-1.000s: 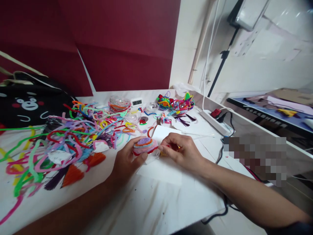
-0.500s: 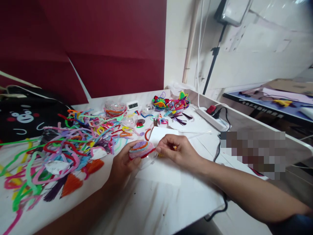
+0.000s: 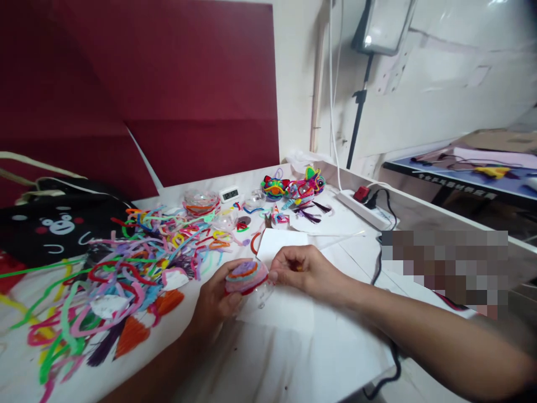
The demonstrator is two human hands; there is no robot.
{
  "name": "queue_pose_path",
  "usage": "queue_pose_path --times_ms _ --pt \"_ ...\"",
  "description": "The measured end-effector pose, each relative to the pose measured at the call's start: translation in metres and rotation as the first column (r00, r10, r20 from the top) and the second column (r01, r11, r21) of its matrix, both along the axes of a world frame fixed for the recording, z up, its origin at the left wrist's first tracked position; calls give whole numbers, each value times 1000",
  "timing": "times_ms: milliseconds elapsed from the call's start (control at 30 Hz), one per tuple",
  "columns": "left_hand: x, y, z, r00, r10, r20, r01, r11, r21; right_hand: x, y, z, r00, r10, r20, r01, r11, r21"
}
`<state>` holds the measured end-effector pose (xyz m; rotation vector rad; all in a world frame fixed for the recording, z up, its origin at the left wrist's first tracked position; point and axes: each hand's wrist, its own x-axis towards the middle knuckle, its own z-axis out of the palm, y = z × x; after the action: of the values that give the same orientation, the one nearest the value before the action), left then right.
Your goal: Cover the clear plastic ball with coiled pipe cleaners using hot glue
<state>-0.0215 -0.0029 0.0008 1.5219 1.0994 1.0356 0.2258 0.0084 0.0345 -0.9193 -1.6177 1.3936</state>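
Note:
A clear plastic ball [image 3: 246, 276] sits in my left hand [image 3: 218, 298], whose fingers and thumb wrap its left side. Purple, orange, blue, pink and red pipe cleaners band its upper part, while the lower part is bare and see-through. At the ball's right edge, my right hand [image 3: 308, 275] is closed in a pinch of thumb and index finger. What lies between those fingertips is too small to make out. Both hands are above white paper [image 3: 279, 242] on the table. To the left spreads a tangled heap of colourful pipe cleaners [image 3: 136, 274].
Farther back are a small digital clock [image 3: 230, 194], a clear container with pipe cleaners [image 3: 201, 202] and colourful pipe-cleaner figures [image 3: 274, 187]. A white power strip [image 3: 366, 211] with cords lies along the right edge. A black bag [image 3: 29, 229] stands at the left; orange tassels [image 3: 132, 334] lie nearby.
The view has shifted, so the scene sits a little lower. My left hand still holds the ball and my right hand stays pinched at its edge; a yellow bit below the right fingers no longer shows.

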Motion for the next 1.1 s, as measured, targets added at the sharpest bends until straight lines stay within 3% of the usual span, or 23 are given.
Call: queue_pose_path --times_ms 100,267,1100 --pt "-1 -1 2 995 -18 103 18 1000 -4 2 0 5 999 46 -22 -48 995 -87" --pt "-6 1 0 991 -86 101 79 995 67 6 1 9 995 103 4 -101 983 -152" --pt "-1 3 3 968 -191 165 180 980 79 11 0 15 988 152 -11 -152 978 -145"
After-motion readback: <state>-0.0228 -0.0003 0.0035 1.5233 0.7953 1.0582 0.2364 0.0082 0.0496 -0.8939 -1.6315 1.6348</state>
